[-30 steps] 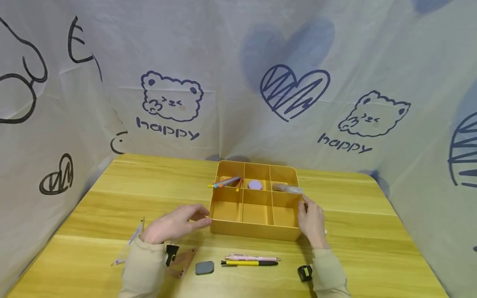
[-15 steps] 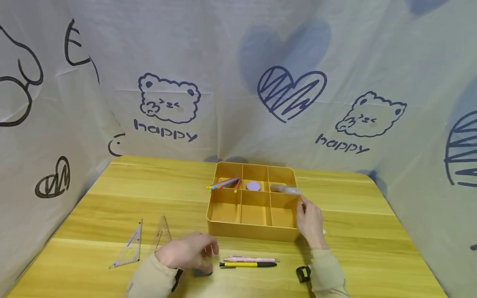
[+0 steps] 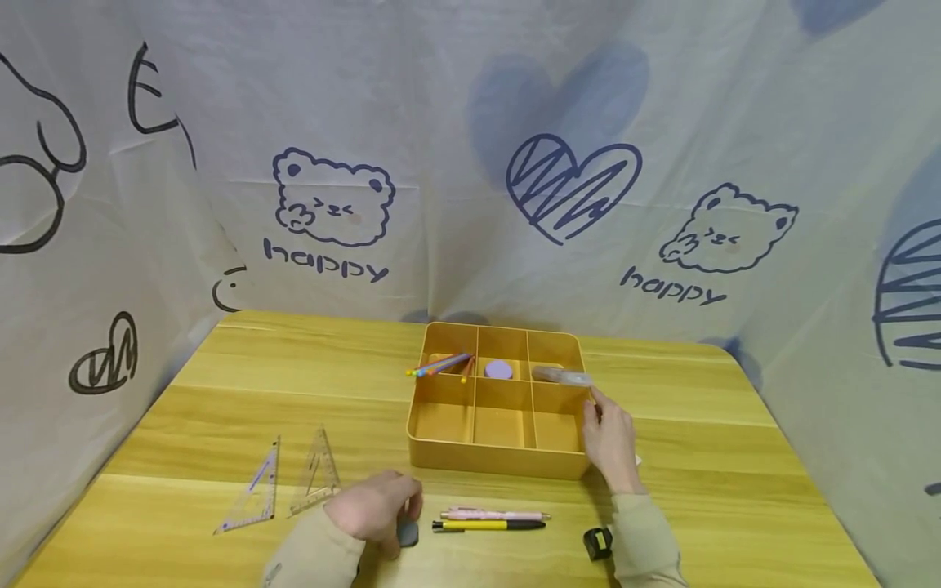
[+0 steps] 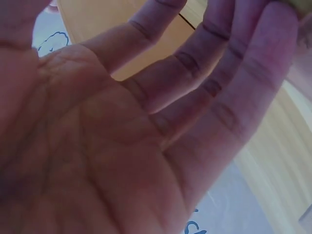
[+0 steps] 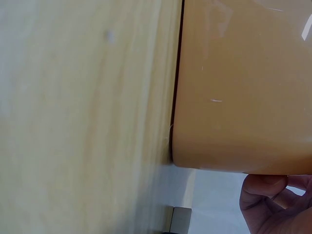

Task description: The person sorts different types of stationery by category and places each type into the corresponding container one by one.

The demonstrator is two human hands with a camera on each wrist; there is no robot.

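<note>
My left hand (image 3: 378, 508) pinches a grey eraser (image 3: 408, 534) on the table, partly covered by the fingers. In the left wrist view the palm and curved fingers (image 4: 190, 73) fill the picture. My right hand (image 3: 612, 433) holds the right wall of a yellow six-compartment organizer box (image 3: 500, 459). Its fingertips (image 5: 265, 183) touch that box in the right wrist view. Coloured pencils (image 3: 444, 365) lean in the back left compartment. A round lavender item (image 3: 498, 370) sits in the back middle one, and a clear, flat item (image 3: 562, 376) lies across the back right one.
Two clear set squares lie left of my left hand, one with purple marks (image 3: 253, 490) and one plain (image 3: 316, 474). A pink pen (image 3: 494, 514) and a yellow and black pen (image 3: 488, 526) lie before the box. A small black sharpener-like object (image 3: 598, 542) is by the right sleeve.
My left hand has left the box's left front corner and come down toward me onto the grey eraser, uncovering the set squares. My right hand stays at the box's right wall.
</note>
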